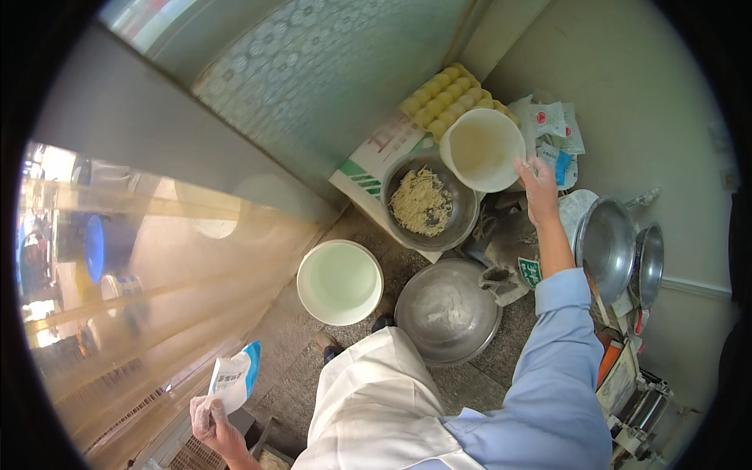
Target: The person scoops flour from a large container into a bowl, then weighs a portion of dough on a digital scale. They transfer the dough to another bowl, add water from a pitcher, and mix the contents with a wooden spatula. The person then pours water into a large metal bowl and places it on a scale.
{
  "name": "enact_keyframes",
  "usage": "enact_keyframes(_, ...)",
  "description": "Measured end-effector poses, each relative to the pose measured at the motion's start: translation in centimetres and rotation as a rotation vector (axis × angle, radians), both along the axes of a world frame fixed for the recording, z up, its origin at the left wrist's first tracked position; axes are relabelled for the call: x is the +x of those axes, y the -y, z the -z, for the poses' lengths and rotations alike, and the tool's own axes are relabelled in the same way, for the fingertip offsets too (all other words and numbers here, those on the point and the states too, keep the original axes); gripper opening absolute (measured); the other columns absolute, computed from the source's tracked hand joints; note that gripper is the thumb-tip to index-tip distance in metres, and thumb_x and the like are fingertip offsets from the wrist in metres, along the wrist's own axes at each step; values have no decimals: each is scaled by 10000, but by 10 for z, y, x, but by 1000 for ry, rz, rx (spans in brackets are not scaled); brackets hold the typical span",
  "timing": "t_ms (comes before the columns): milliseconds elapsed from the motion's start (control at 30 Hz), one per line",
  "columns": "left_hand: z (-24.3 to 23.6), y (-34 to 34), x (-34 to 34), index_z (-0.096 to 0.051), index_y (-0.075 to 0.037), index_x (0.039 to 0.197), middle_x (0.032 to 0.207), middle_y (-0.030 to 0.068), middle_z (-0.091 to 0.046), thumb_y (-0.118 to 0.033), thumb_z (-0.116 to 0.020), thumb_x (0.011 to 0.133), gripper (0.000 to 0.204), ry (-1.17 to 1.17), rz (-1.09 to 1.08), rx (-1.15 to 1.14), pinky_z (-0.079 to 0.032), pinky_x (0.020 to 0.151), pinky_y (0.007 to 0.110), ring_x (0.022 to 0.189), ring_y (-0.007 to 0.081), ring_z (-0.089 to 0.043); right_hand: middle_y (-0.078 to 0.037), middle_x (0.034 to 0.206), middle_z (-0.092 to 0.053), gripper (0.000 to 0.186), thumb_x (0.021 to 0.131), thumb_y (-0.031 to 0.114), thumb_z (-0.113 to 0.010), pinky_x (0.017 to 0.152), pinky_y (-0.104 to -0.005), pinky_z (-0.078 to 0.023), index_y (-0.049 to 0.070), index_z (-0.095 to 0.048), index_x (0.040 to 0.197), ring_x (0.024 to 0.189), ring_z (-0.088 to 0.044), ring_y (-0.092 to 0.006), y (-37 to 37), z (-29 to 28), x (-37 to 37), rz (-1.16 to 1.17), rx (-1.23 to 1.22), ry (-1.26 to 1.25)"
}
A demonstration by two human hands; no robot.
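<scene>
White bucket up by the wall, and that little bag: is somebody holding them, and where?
Yes. The right hand grips the white bucket by its rim, tilted over a metal bowl of shreds. The gloved left hand holds the small white-and-blue packet by its bottom end.

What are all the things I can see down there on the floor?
white bucket: one, white, floor centre-left.
tilted bucket: one, cream, top, at right hand.
bowl of shreds: one, steel, pale yellow shreds inside, upper centre.
floury bowl: one, steel, centre.
empty basins: two, steel, right.
egg tray: one, yellow, top.
packets: several, white and blue, top right.
left hand: gloved, holding a white-blue packet.
right hand: at the tilted bucket's rim.
</scene>
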State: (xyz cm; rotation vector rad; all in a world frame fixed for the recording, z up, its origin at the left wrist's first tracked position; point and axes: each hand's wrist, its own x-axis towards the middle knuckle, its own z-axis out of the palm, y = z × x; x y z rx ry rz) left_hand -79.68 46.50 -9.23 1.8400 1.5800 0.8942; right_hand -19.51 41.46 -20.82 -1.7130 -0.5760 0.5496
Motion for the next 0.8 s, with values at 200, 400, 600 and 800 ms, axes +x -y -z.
enact_keyframes(200, 23, 0, -45, -605, 37, 740, 728, 45, -522, 2, -612, 805, 74, 51, -24, 19, -323, 594, 253, 688, 139, -444, -42, 981, -612, 231, 862, 173, -630, 800, -246, -448, -12, -592, 995, 870, -556, -91, 11, -6, -122, -143, -40, -302)
enact_keyframes(400, 47, 8, -99, -634, 36, 788, 750, 32, -525, -9, -648, 793, 47, 109, -79, -21, -320, 594, 240, 695, 125, -440, -28, 837, -608, 246, 818, 238, -680, 642, -233, -415, 4, -632, 876, 718, -504, -79, 10, 95, -235, -244, -384, -338)
enact_keyframes(600, 80, 27, -156, -627, 41, 774, 735, 41, -522, -20, -625, 787, 63, -19, -189, -79, -330, 597, 263, 685, 152, -450, -82, 783, -612, 312, 820, 271, -655, 673, -302, -459, -27, -630, 907, 737, -565, -163, -7, 253, -321, -417, -743, -451)
enact_keyframes(800, 107, 44, -197, -587, 42, 755, 763, 55, -486, -87, -582, 847, 158, -164, -238, -199, -341, 654, 274, 737, 150, -443, -225, 967, -604, 279, 802, 258, -600, 821, -469, -467, 5, -625, 918, 996, -565, -357, -34, 378, -396, -679, -999, 366)
